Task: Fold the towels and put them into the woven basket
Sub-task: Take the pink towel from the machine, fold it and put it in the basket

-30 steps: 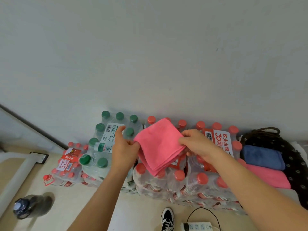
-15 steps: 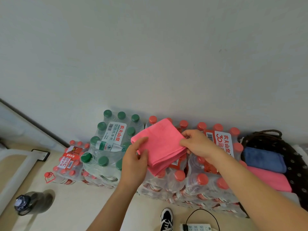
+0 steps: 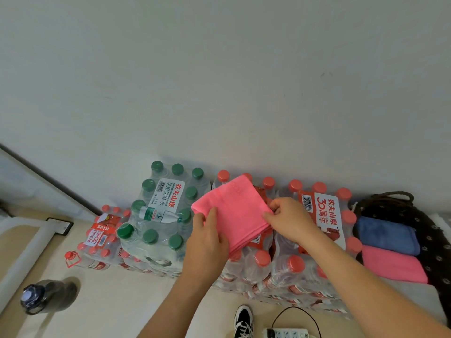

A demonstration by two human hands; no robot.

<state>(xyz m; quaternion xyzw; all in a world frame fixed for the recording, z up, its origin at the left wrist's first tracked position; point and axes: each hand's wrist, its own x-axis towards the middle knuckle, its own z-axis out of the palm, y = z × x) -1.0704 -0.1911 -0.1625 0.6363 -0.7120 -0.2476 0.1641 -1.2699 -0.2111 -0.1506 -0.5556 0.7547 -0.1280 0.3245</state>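
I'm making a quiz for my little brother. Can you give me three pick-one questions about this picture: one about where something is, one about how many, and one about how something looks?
1. Where is the blue towel?
A. in the basket
B. on the floor
C. on the bottles

2. How many towels show in the basket?
A. one
B. two
C. four

3. How is the held towel?
A. folded
B. spread out in one layer
C. rolled into a ball

Answers:
1 A: it lies inside the basket's dark wall.
2 B: the blue towel and a pink towel lie side by side there.
3 A: stacked layers show along its near edge.
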